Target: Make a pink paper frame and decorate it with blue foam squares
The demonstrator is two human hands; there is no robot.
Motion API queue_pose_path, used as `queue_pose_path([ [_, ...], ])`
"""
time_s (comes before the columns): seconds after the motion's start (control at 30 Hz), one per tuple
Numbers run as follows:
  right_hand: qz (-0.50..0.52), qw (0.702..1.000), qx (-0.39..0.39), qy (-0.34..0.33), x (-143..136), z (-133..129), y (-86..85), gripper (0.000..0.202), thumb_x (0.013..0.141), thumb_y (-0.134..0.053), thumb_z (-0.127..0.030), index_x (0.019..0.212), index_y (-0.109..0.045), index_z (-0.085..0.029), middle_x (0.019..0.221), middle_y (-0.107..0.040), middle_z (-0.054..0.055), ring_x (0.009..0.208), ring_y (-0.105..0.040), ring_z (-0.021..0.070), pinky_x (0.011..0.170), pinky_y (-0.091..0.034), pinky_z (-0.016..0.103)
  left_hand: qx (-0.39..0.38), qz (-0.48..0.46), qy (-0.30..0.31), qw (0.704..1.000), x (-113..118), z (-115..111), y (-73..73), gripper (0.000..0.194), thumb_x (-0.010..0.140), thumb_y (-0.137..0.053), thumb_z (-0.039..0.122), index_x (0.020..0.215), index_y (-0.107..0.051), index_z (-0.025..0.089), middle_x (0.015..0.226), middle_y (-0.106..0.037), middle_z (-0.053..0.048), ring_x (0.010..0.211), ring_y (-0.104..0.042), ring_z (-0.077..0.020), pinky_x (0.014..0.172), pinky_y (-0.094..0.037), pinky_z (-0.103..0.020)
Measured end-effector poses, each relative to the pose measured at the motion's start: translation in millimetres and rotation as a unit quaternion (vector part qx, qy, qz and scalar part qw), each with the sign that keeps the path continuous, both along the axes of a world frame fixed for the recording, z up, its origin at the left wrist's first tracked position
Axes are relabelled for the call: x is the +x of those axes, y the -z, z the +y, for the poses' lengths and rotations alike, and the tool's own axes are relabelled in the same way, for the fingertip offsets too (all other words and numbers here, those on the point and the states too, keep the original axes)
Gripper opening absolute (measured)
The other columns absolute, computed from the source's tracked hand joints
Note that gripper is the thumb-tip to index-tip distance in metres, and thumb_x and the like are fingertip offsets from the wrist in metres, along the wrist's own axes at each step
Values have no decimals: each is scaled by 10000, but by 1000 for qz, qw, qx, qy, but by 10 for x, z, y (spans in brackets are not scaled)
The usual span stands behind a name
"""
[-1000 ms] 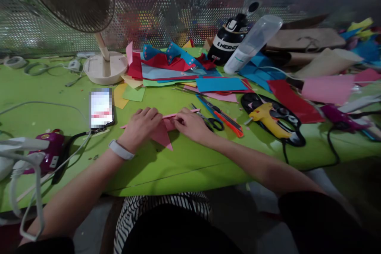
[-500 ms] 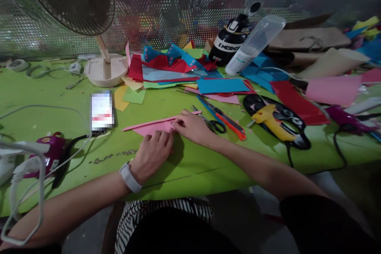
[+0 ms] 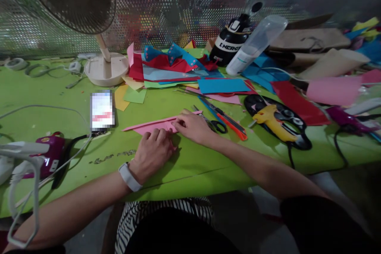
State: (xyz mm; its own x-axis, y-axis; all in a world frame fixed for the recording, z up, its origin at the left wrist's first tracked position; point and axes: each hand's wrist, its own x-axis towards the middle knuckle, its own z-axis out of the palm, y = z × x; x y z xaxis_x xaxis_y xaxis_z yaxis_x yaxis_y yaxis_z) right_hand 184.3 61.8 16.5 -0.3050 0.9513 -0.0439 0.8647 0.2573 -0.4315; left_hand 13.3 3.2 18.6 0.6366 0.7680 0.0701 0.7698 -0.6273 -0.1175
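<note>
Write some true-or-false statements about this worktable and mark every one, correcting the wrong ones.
1. The right hand touches the pink paper. True.
2. The glue gun is green. False: the glue gun is yellow.
3. A pale band circles the left wrist. True.
4. In the picture, the phone lies right of the scissors. False: the phone lies left of them.
5. The fan has a round base. True.

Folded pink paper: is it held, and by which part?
Fingertips of the right hand touch the folded pink paper right of its middle; the left hand lies at its lower edge. Whether either grips or only presses cannot be told.
</note>
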Motion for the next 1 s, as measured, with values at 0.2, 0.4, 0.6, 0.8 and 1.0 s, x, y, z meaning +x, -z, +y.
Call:
queue_pose_path([
  [0.2,3,1000,9,-2,0,1,-7,238,914,-553,-290,735,-658,-173,847,-609,36,636,-526,110,563,-337,252,-1,-1,7,1000,-1,6,-1,290,943,-510,373,1025,-644,129,1060,-615,-148,937,-551,-263,692,-433,-381],
  [0.4,-10,1000,-9,0,-19,-17,-42,233,926,-538,-289,765,-650,-163,871,-607,38,656,-540,114,593,-359,263,-3,1,-1,1000,-2,17,-6,367,932,-518,438,1096,-626,128,1080,-617,-136,932,-550,-263,703,-429,-375],
  [0.6,-25,999,40,-14,58,-13,-23,225,942,-514,-311,850,-650,-158,938,-615,71,765,-576,164,638,-384,289,-5,-5,-6,1000,10,19,-15,400,932,-503,472,1112,-612,132,1098,-618,-139,943,-547,-268,710,-435,-380],
  [0.8,-29,998,61,-3,126,-38,15,222,912,-563,-352,824,-664,-176,880,-618,63,773,-572,179,667,-396,305,2,2,-14,1000,23,12,7,419,918,-528,481,1132,-602,129,1092,-622,-144,941,-554,-269,709,-449,-381],
  [1.0,-28,997,71,-25,165,-19,79,224,884,-613,-343,744,-649,-172,861,-597,57,876,-549,226,812,-378,382,-6,11,-13,1000,25,-2,-9,430,927,-525,456,1144,-594,92,1111,-614,-144,949,-559,-268,722,-460,-390],
])
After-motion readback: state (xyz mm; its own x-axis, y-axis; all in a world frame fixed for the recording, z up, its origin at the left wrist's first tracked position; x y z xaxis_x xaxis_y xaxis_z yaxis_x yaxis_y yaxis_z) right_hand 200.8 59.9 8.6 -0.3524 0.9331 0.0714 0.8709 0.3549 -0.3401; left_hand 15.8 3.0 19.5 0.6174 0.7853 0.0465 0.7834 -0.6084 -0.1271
